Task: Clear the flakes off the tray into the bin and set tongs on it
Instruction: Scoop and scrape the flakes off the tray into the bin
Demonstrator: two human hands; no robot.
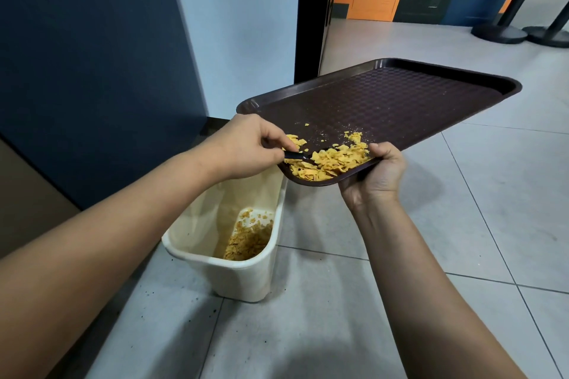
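Observation:
A dark brown tray (400,98) is held tilted above a cream bin (246,274) on the floor. My right hand (374,175) grips the tray's near edge, thumb on top. Yellow flakes (331,160) are heaped at the tray's low near corner, right over the bin's mouth. My left hand (246,148) pinches a thin black tool (297,155), its tip in the flakes; I cannot tell whether it is the tongs. More flakes (248,240) lie at the bottom of the bin.
A dark blue wall and a pale panel stand to the left, with a black door frame (311,15) behind the tray. Grey floor tiles spread to the right. Two black stanchion bases (520,32) stand far right; orange and dark doors lie beyond.

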